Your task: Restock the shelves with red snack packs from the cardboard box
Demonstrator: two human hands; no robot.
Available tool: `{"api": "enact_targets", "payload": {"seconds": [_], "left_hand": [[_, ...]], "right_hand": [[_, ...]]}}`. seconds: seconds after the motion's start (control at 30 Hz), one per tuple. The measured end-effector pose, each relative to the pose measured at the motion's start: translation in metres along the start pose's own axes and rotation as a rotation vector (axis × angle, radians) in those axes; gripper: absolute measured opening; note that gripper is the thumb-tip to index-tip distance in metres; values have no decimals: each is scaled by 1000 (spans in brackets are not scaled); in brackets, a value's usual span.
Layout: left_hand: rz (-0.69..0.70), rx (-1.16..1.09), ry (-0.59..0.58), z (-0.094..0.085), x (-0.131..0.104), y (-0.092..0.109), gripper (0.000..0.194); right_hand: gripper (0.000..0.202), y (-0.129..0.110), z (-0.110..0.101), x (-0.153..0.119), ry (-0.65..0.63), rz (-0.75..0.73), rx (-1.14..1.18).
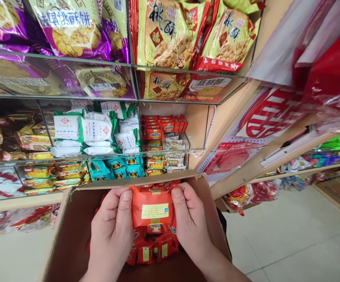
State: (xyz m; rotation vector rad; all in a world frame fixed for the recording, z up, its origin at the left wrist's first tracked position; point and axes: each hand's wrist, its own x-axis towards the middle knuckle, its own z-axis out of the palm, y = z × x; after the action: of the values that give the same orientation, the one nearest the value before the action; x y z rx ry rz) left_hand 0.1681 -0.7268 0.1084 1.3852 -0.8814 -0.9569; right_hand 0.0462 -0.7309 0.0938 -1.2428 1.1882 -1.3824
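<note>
My left hand (111, 227) and right hand (189, 217) sensibly pinch this likely light, slick, crushable red packet (153, 207) by its ends!

"How are the hands placed?"

"The left hand (109, 225) is set at the left end of the grip, the right hand (192, 217) at its right end; a gap is left between them."

"And the thumbs?"

"The left thumb (125, 205) is laid on the near side of the grip, tip up; the right thumb (180, 201) is laid likewise. Behind both, bent fingers are partly hidden."

"And the arms?"

"The right forearm (221, 266) is slanted down and outward from the grip; the left wrist (99, 268) is held below it."
</note>
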Motion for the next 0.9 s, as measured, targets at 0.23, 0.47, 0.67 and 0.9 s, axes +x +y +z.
{"api": "enact_targets", "payload": {"seconds": [0.23, 0.47, 0.67, 0.9], "left_hand": [[-38, -12, 8, 1, 1, -3, 31], [-108, -58, -30, 5, 3, -8, 29], [484, 492, -83, -19, 9, -22, 34], [807, 791, -325, -33, 18, -54, 63]], "right_hand": [[26, 8, 2, 0, -1, 40, 12], [26, 12, 4, 2, -1, 45, 17], [28, 20, -2, 6, -24, -46, -238], [27, 17, 1, 2, -160, -224, -426]]}}
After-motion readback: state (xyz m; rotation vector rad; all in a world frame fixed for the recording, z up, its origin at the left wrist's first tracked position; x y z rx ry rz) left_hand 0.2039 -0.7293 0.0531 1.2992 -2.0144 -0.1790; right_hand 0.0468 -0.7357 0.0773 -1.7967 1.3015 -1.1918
